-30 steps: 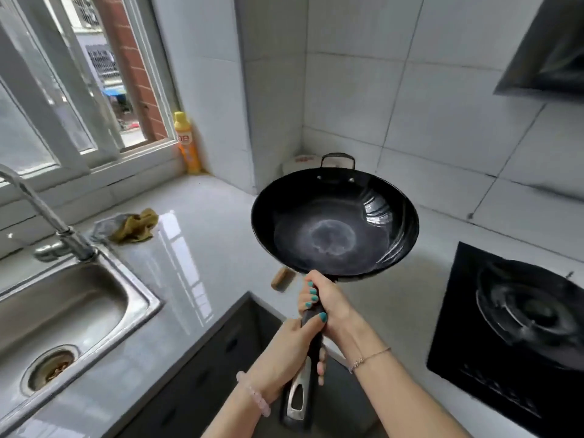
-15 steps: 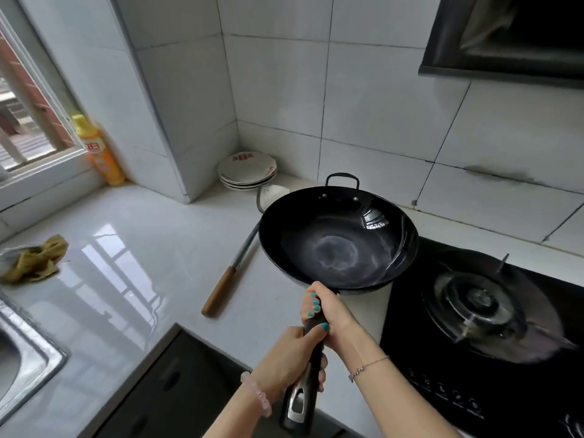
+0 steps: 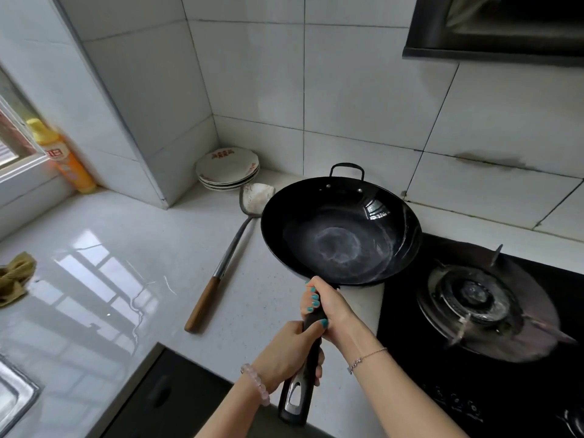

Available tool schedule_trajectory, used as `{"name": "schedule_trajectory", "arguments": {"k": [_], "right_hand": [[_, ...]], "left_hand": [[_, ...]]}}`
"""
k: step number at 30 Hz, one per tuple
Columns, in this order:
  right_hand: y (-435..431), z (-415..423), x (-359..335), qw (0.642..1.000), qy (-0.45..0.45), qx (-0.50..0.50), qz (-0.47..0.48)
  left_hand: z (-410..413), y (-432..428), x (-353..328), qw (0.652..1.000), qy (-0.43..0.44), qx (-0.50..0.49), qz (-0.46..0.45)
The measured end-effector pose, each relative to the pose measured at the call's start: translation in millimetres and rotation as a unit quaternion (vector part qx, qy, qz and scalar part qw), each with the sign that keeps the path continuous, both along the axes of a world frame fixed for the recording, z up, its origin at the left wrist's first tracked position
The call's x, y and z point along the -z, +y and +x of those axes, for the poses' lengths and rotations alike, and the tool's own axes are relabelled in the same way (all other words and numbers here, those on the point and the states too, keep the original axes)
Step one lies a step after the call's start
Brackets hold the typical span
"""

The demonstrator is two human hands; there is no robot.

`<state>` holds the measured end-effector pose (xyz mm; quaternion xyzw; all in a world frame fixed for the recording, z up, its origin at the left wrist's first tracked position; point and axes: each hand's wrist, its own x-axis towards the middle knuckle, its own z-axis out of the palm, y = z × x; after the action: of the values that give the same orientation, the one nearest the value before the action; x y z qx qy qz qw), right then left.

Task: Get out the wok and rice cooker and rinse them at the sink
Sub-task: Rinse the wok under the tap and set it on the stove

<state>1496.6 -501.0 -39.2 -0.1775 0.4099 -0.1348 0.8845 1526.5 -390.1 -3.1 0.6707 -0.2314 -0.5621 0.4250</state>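
Note:
A black wok (image 3: 341, 232) with a pale ring on its bottom hangs above the white counter (image 3: 132, 248), just left of the gas stove. Both hands grip its long black handle. My right hand (image 3: 328, 308) is wrapped around the handle close to the bowl. My left hand (image 3: 287, 355) holds the handle lower down, above its metal end. The wok is empty and tilted slightly toward me. Only a corner of the steel sink (image 3: 12, 396) shows at the bottom left. No rice cooker is in view.
A metal spatula (image 3: 227, 257) with a wooden handle lies on the counter left of the wok. Stacked plates (image 3: 227, 169) sit in the tiled corner. A black gas stove (image 3: 486, 305) is at right, a range hood (image 3: 493, 26) above. A yellow bottle (image 3: 63, 159) and a rag (image 3: 14, 276) are at left.
The view has swung right, away from the sink and window toward the stove. The wok stays in both hands and now hangs beside the burner; the plates and spatula have come into view.

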Motion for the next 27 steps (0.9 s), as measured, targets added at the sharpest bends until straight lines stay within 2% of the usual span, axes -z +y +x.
{"name": "schedule_trajectory", "arguments": {"k": [8, 16, 27], "right_hand": [[-3.6, 7.4, 5.2, 1.0, 0.023, -0.004, -0.008], [-7.7, 15.2, 16.2, 1.0, 0.019, -0.005, 0.002], [-0.9, 21.8, 24.4, 0.999, 0.047, -0.005, -0.014]], "left_hand": [[7.5, -3.1, 7.9, 1.0, 0.006, -0.001, 0.001], [22.0, -8.3, 17.6, 0.999, -0.026, 0.031, 0.022], [25.8, -4.7, 36.9, 0.998, -0.037, 0.002, 0.049]]}}
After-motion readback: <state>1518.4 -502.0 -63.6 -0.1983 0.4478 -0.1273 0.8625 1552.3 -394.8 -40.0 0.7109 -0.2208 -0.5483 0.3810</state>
